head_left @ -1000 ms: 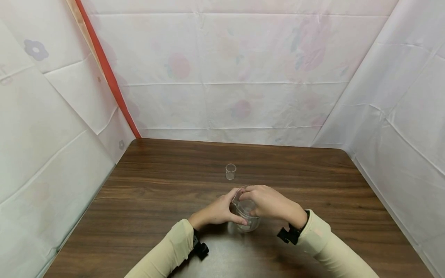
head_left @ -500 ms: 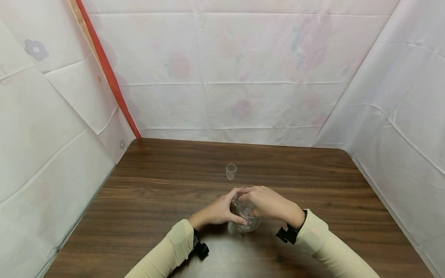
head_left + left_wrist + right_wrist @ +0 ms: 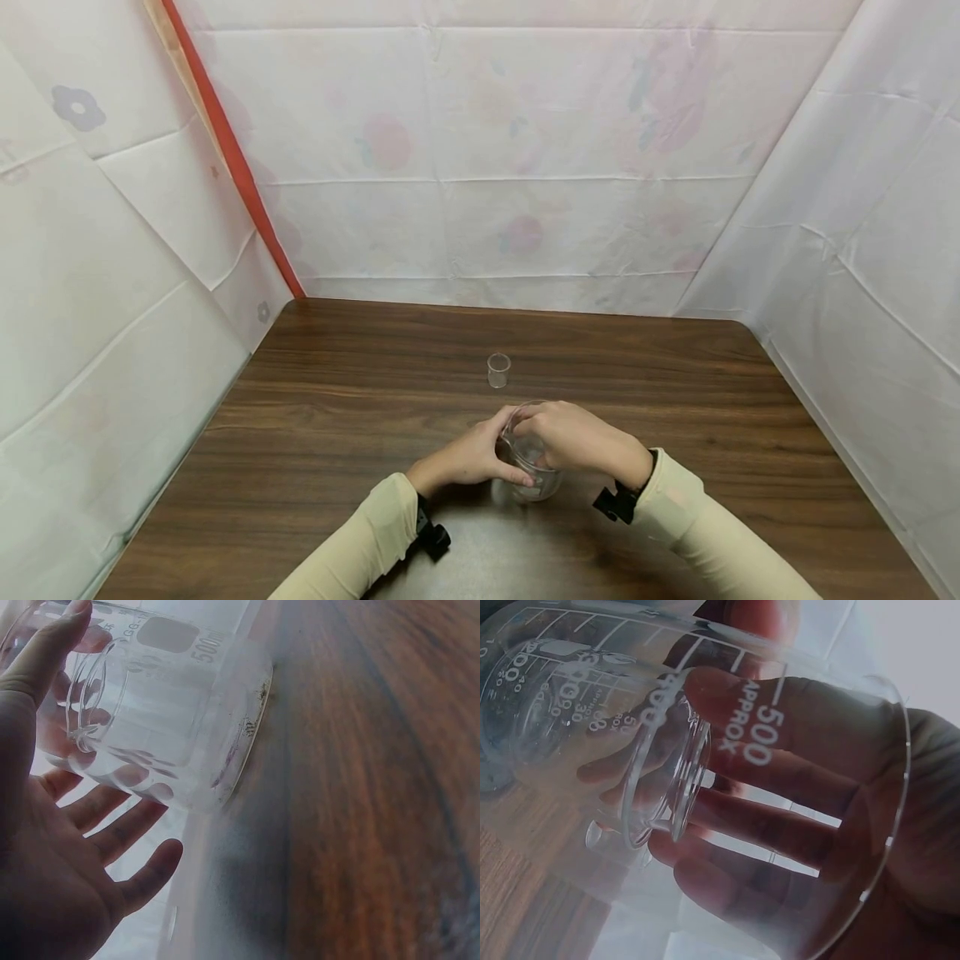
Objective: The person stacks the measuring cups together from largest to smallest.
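Note:
A clear glass 500 ml beaker stands upright on the table near its front. My left hand holds it from the left side, thumb in front and fingers behind. My right hand reaches down through its mouth. Inside, as the right wrist view shows, thumb and fingers pinch a smaller glass beaker near its rim. More graduation marks and a second rim line show within; how many beakers are nested I cannot tell. The left wrist view shows the large beaker's base against the wood.
A small glass beaker stands alone beyond the hands. The brown wooden table is enclosed by white printed sheets at the back and both sides. A red strip runs down the back left corner.
My right wrist and forearm have shifted slightly left, with the fingers still inside the large beaker. The left hand, the large beaker and the small beaker beyond have not visibly moved.

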`<action>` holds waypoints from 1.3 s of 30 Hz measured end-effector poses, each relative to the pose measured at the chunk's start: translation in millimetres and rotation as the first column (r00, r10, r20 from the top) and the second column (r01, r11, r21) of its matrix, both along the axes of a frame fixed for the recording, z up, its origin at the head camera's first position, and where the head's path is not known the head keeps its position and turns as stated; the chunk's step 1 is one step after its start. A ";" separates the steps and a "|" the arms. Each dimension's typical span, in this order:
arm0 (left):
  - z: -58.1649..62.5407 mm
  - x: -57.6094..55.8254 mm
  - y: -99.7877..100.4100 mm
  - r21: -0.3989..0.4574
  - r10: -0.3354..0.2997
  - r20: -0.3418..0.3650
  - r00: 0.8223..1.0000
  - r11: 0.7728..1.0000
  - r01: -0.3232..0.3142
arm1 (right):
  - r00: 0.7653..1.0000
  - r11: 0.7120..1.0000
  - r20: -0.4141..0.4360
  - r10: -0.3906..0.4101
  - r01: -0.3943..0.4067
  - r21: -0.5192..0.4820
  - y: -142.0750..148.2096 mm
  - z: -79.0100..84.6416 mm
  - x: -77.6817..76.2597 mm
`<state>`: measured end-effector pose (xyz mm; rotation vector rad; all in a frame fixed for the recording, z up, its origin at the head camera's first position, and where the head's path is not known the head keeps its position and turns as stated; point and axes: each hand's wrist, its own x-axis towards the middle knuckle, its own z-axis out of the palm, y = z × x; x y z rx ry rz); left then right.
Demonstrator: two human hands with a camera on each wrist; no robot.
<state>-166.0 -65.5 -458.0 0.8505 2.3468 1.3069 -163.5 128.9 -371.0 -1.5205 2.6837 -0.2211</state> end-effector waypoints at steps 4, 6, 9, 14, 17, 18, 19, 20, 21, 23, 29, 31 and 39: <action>-1.1 -0.3 0.1 0.004 0.001 -0.001 1.000 1.000 -0.001 | 1.000 1.000 -0.010 0.009 -0.009 0.013 -0.7 -0.1 -0.4; -1.5 -0.4 0.3 0.002 0.002 -0.005 1.000 1.000 -0.002 | 1.000 1.000 -0.020 0.011 -0.011 0.018 -0.7 -0.1 -0.2; -2.1 -0.3 0.7 -0.003 0.002 -0.002 1.000 1.000 -0.002 | 1.000 1.000 -0.029 0.012 -0.011 0.021 -0.1 -0.3 0.5; -1.8 -0.2 0.7 -0.009 0.005 0.004 1.000 1.000 -0.005 | 0.999 1.000 -0.036 0.012 -0.011 0.027 -0.5 0.2 0.9; -1.5 0.0 0.7 -0.006 0.007 0.004 1.000 1.000 -0.007 | 0.999 1.000 -0.044 0.014 -0.013 0.025 -1.1 -0.1 0.5; -1.3 0.0 0.7 -0.005 0.008 0.004 1.000 1.000 -0.008 | 0.999 1.000 -0.047 0.014 -0.013 0.026 -1.3 -0.2 0.4; -1.3 -0.1 0.6 -0.002 0.007 0.002 1.000 1.000 -0.007 | 0.999 1.000 -0.047 0.014 -0.013 0.026 -1.4 -0.4 0.3; -1.2 -0.1 0.5 0.000 0.006 0.002 1.000 1.000 -0.006 | 0.999 1.000 -0.047 0.013 -0.011 0.028 -1.5 -0.4 0.1; -1.2 0.0 0.4 0.000 0.005 0.003 1.000 1.000 -0.005 | 0.999 0.999 -0.047 0.011 -0.010 0.031 -1.5 -0.4 0.0; -1.7 0.0 0.3 0.002 0.004 0.005 1.000 1.000 -0.004 | 0.999 0.999 -0.047 0.010 -0.009 0.036 -1.4 -0.5 0.0; -1.9 0.1 -0.1 0.012 -0.004 0.015 1.000 1.000 0.004 | 0.999 0.999 -0.044 0.004 -0.002 0.046 -2.1 -1.6 0.1; -1.4 0.0 -0.4 0.017 -0.007 0.011 1.000 1.000 0.007 | 0.999 0.999 -0.045 0.004 -0.002 0.045 -2.4 -1.8 0.0; -1.8 -0.8 0.3 -0.002 -0.001 0.009 1.000 1.000 0.001 | 0.999 0.999 -0.039 -0.007 0.009 0.046 -1.7 -1.3 0.1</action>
